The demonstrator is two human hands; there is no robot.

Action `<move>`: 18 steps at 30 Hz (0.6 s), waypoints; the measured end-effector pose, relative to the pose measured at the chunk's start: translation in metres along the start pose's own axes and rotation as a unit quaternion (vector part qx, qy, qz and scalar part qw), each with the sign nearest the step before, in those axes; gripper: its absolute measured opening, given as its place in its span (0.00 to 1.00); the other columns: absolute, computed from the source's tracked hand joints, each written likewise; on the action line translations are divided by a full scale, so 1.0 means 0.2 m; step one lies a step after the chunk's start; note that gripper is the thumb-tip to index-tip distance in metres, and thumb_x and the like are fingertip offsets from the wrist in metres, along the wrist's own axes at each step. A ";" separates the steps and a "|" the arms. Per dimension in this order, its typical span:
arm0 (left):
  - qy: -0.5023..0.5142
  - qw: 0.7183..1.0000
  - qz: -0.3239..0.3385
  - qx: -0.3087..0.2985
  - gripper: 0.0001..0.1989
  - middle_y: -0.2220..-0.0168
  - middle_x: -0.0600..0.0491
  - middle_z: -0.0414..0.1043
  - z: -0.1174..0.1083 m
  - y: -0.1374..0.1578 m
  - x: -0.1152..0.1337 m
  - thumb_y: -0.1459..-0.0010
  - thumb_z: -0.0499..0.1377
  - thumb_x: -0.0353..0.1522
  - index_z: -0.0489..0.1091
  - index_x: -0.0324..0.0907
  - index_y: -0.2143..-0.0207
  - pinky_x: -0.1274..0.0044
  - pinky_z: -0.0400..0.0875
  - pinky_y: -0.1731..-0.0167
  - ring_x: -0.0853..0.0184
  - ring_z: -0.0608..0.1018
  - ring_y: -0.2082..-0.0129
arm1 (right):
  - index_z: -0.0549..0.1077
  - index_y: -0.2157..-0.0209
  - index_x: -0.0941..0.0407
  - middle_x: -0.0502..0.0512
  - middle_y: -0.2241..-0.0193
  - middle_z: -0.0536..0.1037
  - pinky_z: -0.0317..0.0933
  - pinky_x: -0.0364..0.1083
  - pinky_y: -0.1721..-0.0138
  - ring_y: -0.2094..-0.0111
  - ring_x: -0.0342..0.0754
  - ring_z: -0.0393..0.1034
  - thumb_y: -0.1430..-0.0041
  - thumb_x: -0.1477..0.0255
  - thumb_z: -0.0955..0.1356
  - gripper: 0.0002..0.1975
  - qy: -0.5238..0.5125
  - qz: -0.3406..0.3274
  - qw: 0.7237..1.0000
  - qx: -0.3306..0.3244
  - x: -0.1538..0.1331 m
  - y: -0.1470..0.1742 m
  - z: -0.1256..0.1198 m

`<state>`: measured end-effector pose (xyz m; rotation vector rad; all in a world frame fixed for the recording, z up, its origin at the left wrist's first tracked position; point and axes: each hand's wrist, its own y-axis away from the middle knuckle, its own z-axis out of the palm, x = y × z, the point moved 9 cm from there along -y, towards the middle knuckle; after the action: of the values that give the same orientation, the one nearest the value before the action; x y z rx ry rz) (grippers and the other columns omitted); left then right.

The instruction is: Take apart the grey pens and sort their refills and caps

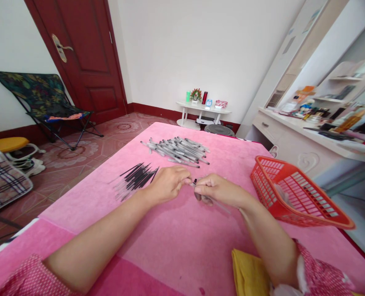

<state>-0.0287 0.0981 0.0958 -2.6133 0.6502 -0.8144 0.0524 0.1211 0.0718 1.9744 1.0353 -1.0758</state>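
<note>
Over the middle of the pink-covered table, my two hands meet at a pen with a clear barrel (222, 207). My right hand (218, 190) is closed around the barrel, whose far end sticks out to the lower right beneath the palm. A small black part (195, 180) shows between the hands. With its fingertips, my left hand (169, 183) pinches the pen's other end; the exact piece is mostly hidden. Left of that hand lies a bundle of black pen refills (139, 176). Beyond both hands rests a heap of clear pens with black ends (182, 150).
On the right stands a red plastic basket (293, 216) with something pale inside. A yellow cloth (250, 271) lies by my right forearm. A cluttered dresser (293, 131) is past the table's right side; a folding chair (46, 98) stands on the floor at left.
</note>
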 end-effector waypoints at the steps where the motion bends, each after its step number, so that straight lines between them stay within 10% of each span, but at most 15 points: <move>1: 0.007 1.000 -0.011 0.000 0.17 0.74 0.49 0.69 0.01 0.00 -0.01 0.40 0.45 0.37 0.70 0.41 0.70 0.78 0.59 0.69 0.66 0.69 0.71 | 0.69 0.81 0.60 0.47 0.87 0.65 0.53 0.38 0.79 0.83 0.38 0.59 0.46 0.67 0.62 0.14 0.028 0.006 0.999 0.015 0.00 0.00 -0.01; 7: 0.133 0.984 -0.120 0.003 0.21 0.86 0.57 0.55 0.05 0.00 -0.14 0.43 0.49 0.39 0.59 0.40 0.86 0.80 0.49 0.80 0.74 0.59 0.84 | 0.71 0.82 0.58 0.51 0.83 0.72 0.49 0.39 0.76 0.80 0.40 0.63 0.48 0.73 0.63 0.11 0.294 0.000 0.950 0.108 -0.09 0.03 -0.07; 10: 0.284 0.914 -0.288 0.037 0.21 0.88 0.60 0.46 0.05 0.06 -0.35 0.46 0.49 0.41 0.51 0.42 0.87 0.80 0.42 0.85 0.76 0.50 0.88 | 0.72 0.82 0.56 0.52 0.82 0.73 0.46 0.41 0.77 0.79 0.42 0.63 0.53 0.72 0.67 0.07 0.416 0.022 0.890 0.185 -0.11 0.08 -0.19; 14: 0.450 0.816 -0.353 0.088 0.19 0.87 0.63 0.40 0.04 0.10 -0.46 0.47 0.50 0.42 0.50 0.43 0.84 0.80 0.36 0.86 0.78 0.42 0.88 | 0.72 0.78 0.56 0.51 0.83 0.73 0.45 0.41 0.79 0.81 0.43 0.62 0.51 0.64 0.67 0.10 0.366 0.046 0.880 0.300 -0.09 0.16 -0.39; 18: 0.470 0.817 -0.328 0.067 0.19 0.88 0.62 0.47 0.10 0.07 -0.41 0.48 0.52 0.45 0.60 0.40 0.81 0.82 0.42 0.86 0.78 0.51 0.89 | 0.72 0.78 0.56 0.51 0.82 0.73 0.48 0.42 0.78 0.82 0.42 0.62 0.48 0.61 0.64 0.14 0.325 0.040 0.858 0.396 -0.14 0.29 -0.55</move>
<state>-0.0819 0.1313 0.0379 -2.1388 -0.1791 -2.3119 0.1316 0.1747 0.1553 3.1747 0.8666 -0.8606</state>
